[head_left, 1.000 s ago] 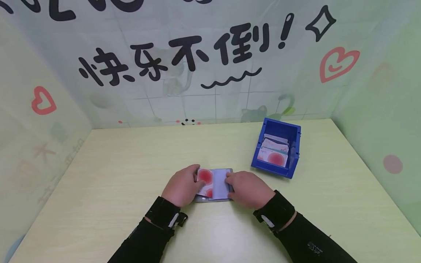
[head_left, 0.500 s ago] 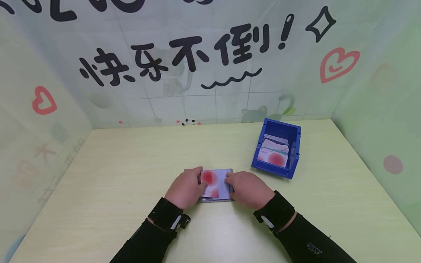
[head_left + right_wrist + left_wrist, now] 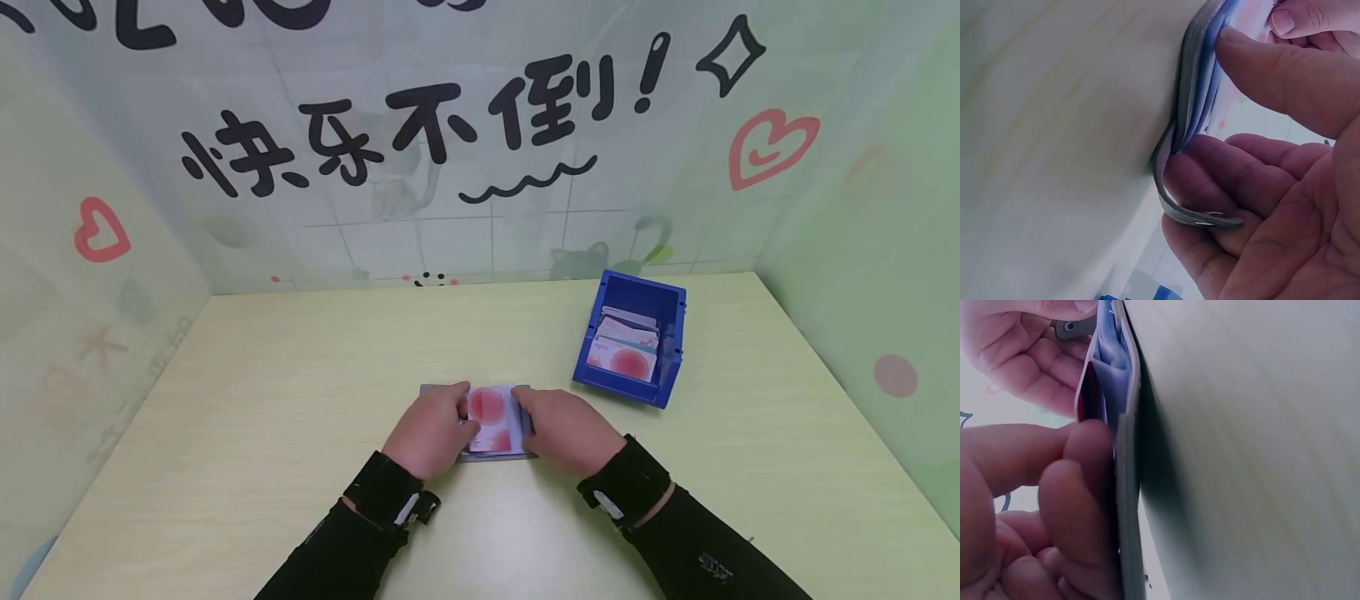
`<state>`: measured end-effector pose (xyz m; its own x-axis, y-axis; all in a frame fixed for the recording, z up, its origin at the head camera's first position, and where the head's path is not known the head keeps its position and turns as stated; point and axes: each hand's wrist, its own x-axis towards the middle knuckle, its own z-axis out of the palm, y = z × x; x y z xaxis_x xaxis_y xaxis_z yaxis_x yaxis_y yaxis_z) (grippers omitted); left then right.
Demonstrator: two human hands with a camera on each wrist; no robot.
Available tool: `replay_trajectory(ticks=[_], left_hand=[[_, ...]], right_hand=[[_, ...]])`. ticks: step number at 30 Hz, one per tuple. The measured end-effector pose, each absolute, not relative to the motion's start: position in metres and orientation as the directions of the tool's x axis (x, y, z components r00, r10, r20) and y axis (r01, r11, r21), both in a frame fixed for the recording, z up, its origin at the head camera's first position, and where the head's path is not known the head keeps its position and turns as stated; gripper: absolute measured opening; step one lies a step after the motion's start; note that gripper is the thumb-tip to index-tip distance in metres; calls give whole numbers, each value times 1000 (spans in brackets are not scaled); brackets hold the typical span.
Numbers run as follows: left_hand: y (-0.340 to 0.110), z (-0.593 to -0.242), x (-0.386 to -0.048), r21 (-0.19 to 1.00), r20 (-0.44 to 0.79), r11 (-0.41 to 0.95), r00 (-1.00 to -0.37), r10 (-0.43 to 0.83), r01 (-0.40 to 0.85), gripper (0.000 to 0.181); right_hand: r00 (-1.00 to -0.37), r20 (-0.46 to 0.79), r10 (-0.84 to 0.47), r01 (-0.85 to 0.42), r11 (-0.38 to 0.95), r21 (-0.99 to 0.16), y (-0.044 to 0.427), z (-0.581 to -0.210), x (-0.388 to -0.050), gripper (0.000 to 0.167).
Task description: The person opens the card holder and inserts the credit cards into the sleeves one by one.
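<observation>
An opened grey card holder [image 3: 495,457] with clear bluish sleeves lies on the table between both hands. My left hand [image 3: 429,427] pinches a white card with red circles [image 3: 489,417] by its left side. The card lies over the right-hand sleeve; part of it seems to be inside, its far edge close to my right fingers. With thumb and fingers, my right hand [image 3: 570,429] grips the holder's right edge. In the right wrist view, the holder's snap strap [image 3: 1169,206] curves against the right fingers. The left wrist view shows the sleeve [image 3: 1113,375] gaping beside the card.
A blue bin [image 3: 622,398] stands at the back right, holding several similar cards [image 3: 626,358]. Pale wooden tabletop [image 3: 300,375] surrounds the holder. Printed cloth walls [image 3: 450,242] enclose the table at the back and both sides.
My left hand has moved right with the card, which now covers most of the right-hand sleeve. The holder's left upper corner has come into sight. My right hand has stayed nearly in place.
</observation>
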<state>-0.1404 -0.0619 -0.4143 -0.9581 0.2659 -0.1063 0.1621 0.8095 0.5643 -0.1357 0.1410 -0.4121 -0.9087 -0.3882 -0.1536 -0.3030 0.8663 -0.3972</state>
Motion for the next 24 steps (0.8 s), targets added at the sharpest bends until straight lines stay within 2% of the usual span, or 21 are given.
replay_trajectory(ticks=[4, 17, 24], left_hand=[[-60, -414, -141, 580, -113, 798, -954, 278, 164, 52], [-58, -417, -142, 599, -94, 771, -936, 339, 218, 16], [-57, -417, -141, 614, -115, 762, -931, 346, 207, 32]], right_hand=[[-910, -151, -385, -296, 862, -412, 141, -413, -136, 60], [-911, -153, -384, -284, 851, -442, 142, -414, -137, 61], [-913, -117, -390, -295, 831, -471, 142, -412, -134, 55]])
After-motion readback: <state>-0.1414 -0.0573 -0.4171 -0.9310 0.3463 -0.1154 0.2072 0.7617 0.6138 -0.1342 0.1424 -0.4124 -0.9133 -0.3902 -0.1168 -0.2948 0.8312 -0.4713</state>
